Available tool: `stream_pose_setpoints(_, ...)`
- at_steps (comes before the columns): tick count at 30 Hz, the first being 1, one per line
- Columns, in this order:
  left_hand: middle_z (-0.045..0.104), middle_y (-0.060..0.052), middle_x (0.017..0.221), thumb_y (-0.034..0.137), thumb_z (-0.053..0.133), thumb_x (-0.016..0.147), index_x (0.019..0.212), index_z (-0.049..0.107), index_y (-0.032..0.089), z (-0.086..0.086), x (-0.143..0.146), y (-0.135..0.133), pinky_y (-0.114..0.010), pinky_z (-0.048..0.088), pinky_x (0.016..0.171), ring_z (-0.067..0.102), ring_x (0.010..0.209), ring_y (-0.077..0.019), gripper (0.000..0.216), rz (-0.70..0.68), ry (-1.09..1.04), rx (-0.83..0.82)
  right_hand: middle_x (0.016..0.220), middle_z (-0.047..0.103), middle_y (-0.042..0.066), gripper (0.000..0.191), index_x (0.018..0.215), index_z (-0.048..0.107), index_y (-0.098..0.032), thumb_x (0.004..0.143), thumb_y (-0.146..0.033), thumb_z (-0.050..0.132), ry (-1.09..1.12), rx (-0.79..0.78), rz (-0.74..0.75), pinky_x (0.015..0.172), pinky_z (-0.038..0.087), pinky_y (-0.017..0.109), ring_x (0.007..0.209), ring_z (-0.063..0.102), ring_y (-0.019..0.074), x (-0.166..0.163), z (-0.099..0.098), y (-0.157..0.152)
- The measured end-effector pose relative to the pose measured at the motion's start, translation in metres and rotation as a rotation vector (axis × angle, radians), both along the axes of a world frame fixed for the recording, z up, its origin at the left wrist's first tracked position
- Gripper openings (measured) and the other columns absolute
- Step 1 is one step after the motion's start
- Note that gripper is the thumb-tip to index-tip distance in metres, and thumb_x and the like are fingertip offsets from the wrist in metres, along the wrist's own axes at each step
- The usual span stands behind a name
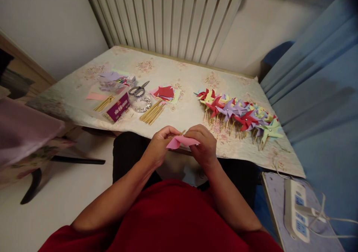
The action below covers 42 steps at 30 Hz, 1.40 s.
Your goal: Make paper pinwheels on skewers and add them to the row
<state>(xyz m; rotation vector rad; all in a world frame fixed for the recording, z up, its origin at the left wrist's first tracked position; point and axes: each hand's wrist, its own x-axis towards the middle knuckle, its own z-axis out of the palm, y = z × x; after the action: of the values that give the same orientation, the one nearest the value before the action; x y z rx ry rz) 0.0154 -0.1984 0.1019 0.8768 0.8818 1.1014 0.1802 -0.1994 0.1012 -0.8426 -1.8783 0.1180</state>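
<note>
Fingers point(167, 130) of the left hand point(159, 147) and right hand point(206, 144) clamped on opposite sides of pink paper point(176, 142). Paper located between them, at near edge of worktop point(184, 117). Beyond, left: sticks point(152, 113). Right: assembled pinwheels point(246, 120).

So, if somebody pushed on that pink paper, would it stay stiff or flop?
The pink paper would probably flex rather than resist, since it looks thin and bends between the left hand and right hand. It's likely very light, being so small. A hard squeeze might crease its curved surface.
</note>
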Motion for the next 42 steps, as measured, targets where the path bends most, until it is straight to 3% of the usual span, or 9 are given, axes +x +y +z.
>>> stream_pose_setpoints(10, 0.064, 0.002, 0.068, 0.028, 0.074, 0.071, 0.082, 0.065, 0.017, -0.003, -0.002, 0.001, -0.021, 0.038, 0.058, 0.055, 0.060, -0.0097, 0.018, 0.005, 0.065, 0.041, 0.083, 0.066, 0.005, 0.009, 0.091, 0.067, -0.024, 0.092, -0.022, 0.058, 0.005, -0.018, 0.003, 0.071, 0.048, 0.035, 0.080, 0.061, 0.0195, -0.001, 0.002, -0.001)
stream_pose_setpoints(24, 0.058, 0.004, 0.059, 0.036, 0.073, 0.073, 0.076, 0.062, 0.016, 0.008, -0.007, 0.002, -0.020, 0.033, 0.051, 0.046, 0.052, -0.0073, 0.022, -0.040, 0.166, 0.147, 0.080, 0.068, 0.003, 0.015, 0.084, 0.066, -0.023, 0.094, -0.020, 0.054, 0.056, -0.104, -0.007, 0.070, 0.049, 0.032, 0.077, 0.063, 0.0169, -0.005, 0.004, -0.005)
stream_pose_setpoints(35, 0.060, 0.001, 0.069, 0.035, 0.067, 0.079, 0.076, 0.066, 0.017, 0.010, -0.008, 0.000, -0.023, 0.039, 0.060, 0.051, 0.064, -0.0106, 0.018, -0.042, 0.348, 0.268, 0.078, 0.066, 0.001, 0.006, 0.085, 0.062, -0.022, 0.087, -0.018, 0.058, 0.125, -0.159, -0.145, 0.064, 0.049, 0.028, 0.071, 0.062, 0.0151, -0.008, -0.001, -0.010)
stream_pose_setpoints(38, 0.061, 0.001, 0.070, 0.033, 0.066, 0.079, 0.076, 0.066, 0.017, 0.009, -0.009, 0.000, -0.023, 0.040, 0.062, 0.051, 0.065, -0.0107, 0.017, -0.057, 0.367, 0.299, 0.083, 0.069, 0.001, 0.010, 0.090, 0.065, -0.023, 0.086, -0.017, 0.058, 0.133, -0.157, -0.119, 0.067, 0.050, 0.028, 0.076, 0.065, 0.0155, -0.007, -0.001, -0.010)
stream_pose_setpoints(42, 0.062, 0.001, 0.073, 0.032, 0.065, 0.080, 0.077, 0.066, 0.016, 0.004, -0.008, 0.000, -0.024, 0.040, 0.064, 0.053, 0.067, -0.0108, 0.016, -0.071, 0.352, 0.311, 0.081, 0.069, 0.000, 0.012, 0.083, 0.067, -0.022, 0.085, -0.014, 0.058, 0.166, -0.239, -0.060, 0.069, 0.049, 0.028, 0.075, 0.064, 0.0149, -0.007, 0.003, -0.008)
